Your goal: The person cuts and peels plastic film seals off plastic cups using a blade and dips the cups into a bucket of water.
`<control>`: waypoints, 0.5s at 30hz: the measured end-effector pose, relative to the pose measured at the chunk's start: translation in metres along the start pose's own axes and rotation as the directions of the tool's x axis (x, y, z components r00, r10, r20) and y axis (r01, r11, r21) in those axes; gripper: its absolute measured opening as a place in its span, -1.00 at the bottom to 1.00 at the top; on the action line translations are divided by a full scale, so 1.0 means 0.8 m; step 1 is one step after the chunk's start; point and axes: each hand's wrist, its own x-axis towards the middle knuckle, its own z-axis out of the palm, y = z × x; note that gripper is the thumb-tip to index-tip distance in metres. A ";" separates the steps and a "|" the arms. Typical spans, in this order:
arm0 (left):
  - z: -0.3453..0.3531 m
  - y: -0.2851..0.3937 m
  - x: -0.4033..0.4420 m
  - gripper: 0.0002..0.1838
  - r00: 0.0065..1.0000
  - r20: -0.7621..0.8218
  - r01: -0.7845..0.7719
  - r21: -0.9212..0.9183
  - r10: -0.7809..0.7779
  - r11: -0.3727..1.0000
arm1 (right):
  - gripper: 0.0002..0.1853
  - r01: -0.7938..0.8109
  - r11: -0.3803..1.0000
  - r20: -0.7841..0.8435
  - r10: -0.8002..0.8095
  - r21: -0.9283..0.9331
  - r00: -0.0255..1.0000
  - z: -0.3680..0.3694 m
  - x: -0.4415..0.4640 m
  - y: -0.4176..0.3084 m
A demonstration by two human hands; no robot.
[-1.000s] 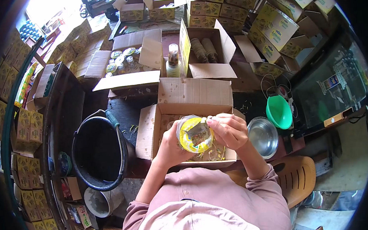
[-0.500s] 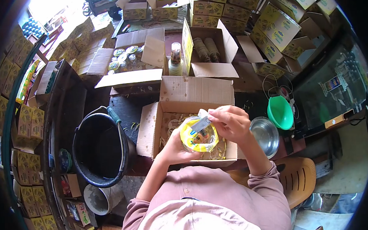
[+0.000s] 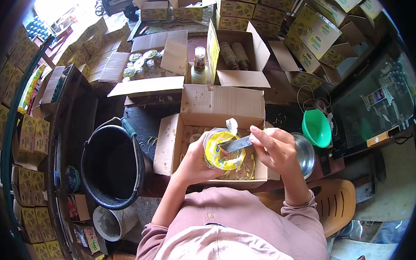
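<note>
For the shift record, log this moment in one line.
left hand: holds yellow-topped cup | right hand: holds metal blade at cup's top | cardboard box: open, below cup

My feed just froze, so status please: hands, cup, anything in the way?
Left hand gripping yellow-rimmed cup. Right hand holding flat metal strip, far end at cup's mouth. Open carton behind cup in view; nothing visibly blocking.
</note>
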 end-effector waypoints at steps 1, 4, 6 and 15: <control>0.000 0.001 -0.001 -0.30 1.000 0.006 0.008 0.005 -0.008 1.000 | -0.51 0.006 1.000 0.005 -0.006 -0.004 1.000 0.000 0.000 0.000; -0.002 0.004 -0.003 -0.31 0.999 0.021 0.028 0.011 -0.028 1.000 | -0.52 0.024 1.000 0.013 -0.024 -0.019 1.000 0.002 -0.002 0.001; -0.003 0.006 -0.003 -0.31 0.999 0.021 0.040 0.002 -0.040 0.999 | -0.53 0.036 0.999 0.011 -0.036 -0.024 0.999 0.004 -0.002 0.002; 0.004 -0.005 -0.008 -0.26 0.997 0.071 0.047 -0.067 -0.042 0.997 | -0.57 0.116 0.993 -0.029 -0.115 0.037 0.993 0.017 -0.002 0.003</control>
